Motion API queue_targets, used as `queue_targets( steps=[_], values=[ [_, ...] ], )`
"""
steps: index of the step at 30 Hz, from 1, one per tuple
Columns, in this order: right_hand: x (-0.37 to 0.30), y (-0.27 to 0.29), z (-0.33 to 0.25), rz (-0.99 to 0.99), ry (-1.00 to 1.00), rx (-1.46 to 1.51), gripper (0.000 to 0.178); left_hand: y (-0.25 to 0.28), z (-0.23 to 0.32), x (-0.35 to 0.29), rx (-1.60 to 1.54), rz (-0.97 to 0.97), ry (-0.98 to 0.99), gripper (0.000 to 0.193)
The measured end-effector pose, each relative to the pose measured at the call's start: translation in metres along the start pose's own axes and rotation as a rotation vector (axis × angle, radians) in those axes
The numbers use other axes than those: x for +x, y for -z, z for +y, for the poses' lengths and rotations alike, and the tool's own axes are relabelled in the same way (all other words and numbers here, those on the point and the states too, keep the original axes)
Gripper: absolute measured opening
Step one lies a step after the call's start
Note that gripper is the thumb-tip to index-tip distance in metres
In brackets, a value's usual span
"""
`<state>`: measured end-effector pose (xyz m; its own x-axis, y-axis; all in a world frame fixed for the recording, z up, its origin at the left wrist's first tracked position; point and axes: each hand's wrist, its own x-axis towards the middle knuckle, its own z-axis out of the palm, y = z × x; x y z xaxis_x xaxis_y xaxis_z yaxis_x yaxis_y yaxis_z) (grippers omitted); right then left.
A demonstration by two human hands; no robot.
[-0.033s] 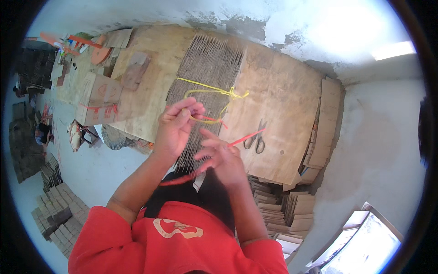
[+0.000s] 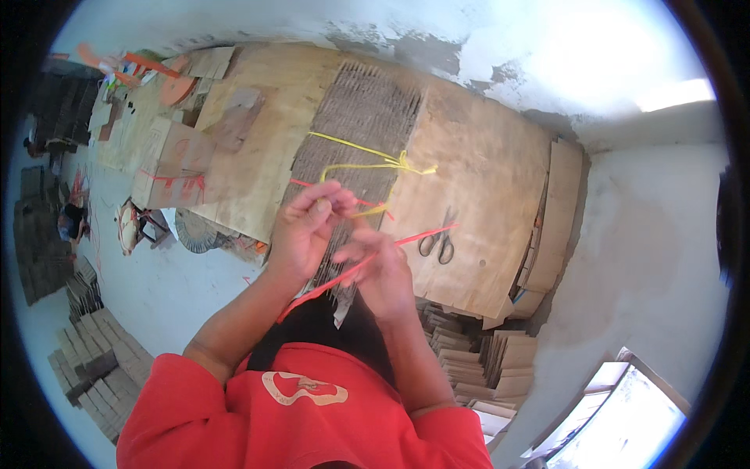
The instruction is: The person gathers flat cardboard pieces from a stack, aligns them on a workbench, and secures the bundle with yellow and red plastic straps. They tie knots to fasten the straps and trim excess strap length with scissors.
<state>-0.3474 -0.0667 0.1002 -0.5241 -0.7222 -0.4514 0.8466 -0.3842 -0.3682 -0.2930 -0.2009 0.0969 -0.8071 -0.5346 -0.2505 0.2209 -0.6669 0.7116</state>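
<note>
A thick bundle of stacked cardboard strips [image 2: 363, 105] lies across the wooden table, bound by a yellow plastic string [image 2: 355, 146] knotted at its right edge. Over the bundle's near part, my left hand [image 2: 311, 223] is closed, thumb against fingers, pinching a loose loop of that yellow string. Just to its right, my right hand [image 2: 383, 273] has bent fingers, slightly blurred, with a red plastic strap [image 2: 332, 283] running across them. One end of the strap reaches toward black-handled scissors [image 2: 437, 244], the other toward my lap. Another red strand crosses the bundle beyond my left hand.
A cardboard box [image 2: 168, 168] tied with red strap stands at the table's left side, with orange tools [image 2: 178, 90] farther back. Flat cardboard [image 2: 556, 219] leans along the right edge. Stacked cardboard pieces [image 2: 512, 363] lie below the table at right, and more [image 2: 105, 363] on the floor at left.
The red strap now stretches straighter across my right hand, its near end lifted. My right fingers have drawn in a little. My left hand keeps its pinch on the yellow string.
</note>
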Motion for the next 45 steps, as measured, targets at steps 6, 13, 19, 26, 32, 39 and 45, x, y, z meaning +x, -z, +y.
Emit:
queue_targets(
  steps=[6,13,19,26,32,39,45],
  values=[
    [0.003,-0.029,0.000,-0.169,0.268,-0.072,0.034,0.040,0.042,-0.075,0.380,0.112,0.098,0.036],
    [-0.033,-0.087,0.031,-0.474,0.106,-0.595,0.032,0.057,0.125,-0.124,0.811,0.180,-0.111,0.032],
    [-0.058,-0.124,0.063,-0.565,-0.076,-0.860,0.034,0.039,0.159,-0.111,0.061,0.072,-0.113,0.044],
    [-0.076,-0.135,0.081,-0.590,-0.244,-1.028,0.035,0.039,0.192,-0.118,0.020,0.086,-0.283,0.036],
    [-0.077,-0.137,0.089,-0.557,-0.381,-1.087,0.037,0.047,0.199,-0.127,-0.017,0.145,-0.357,0.027],
    [-0.073,-0.145,0.096,-0.562,-0.282,-1.121,0.037,0.057,0.200,-0.139,0.101,0.166,-0.333,0.018],
    [-0.059,-0.158,0.074,-0.303,-0.238,-1.396,0.027,0.044,0.191,-0.165,-0.082,-0.009,-0.101,0.023]
  ],
)
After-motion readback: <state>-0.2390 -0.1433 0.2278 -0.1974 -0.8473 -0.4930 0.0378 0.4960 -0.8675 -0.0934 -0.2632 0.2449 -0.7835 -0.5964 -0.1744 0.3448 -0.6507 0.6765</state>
